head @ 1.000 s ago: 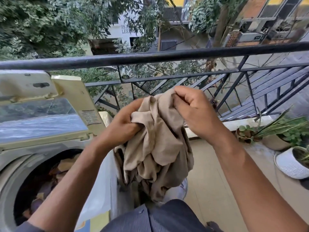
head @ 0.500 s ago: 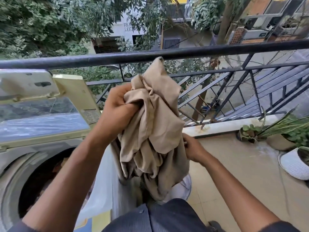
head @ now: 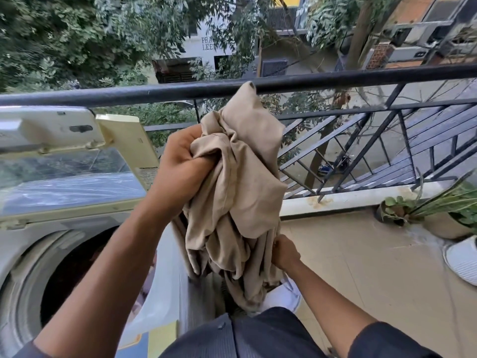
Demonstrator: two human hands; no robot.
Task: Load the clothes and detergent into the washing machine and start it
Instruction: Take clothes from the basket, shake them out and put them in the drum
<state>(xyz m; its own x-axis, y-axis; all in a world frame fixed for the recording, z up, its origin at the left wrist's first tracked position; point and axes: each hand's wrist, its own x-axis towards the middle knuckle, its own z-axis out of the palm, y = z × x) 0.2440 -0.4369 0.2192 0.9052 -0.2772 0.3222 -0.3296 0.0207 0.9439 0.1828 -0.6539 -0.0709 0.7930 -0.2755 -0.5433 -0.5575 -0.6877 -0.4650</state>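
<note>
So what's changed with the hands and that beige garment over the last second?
The right hand let go of the top of the beige garment, dropped down and now grips its lower part. The left hand kept its grip on the top and lifted it to rail height. The washing machine is unchanged, its lid still up.

The place is an open balcony in soft daylight. A black metal railing (head: pixel 335 78) runs across the view, with slanted bars under it. The floor (head: pixel 374 267) has beige tiles, and a low white ledge (head: pixel 343 197) runs along the foot of the railing. At the right stand potted plants (head: pixel 438 210). Behind the railing there are green trees (head: pixel 77 40) and buildings (head: pixel 413 27)
</note>
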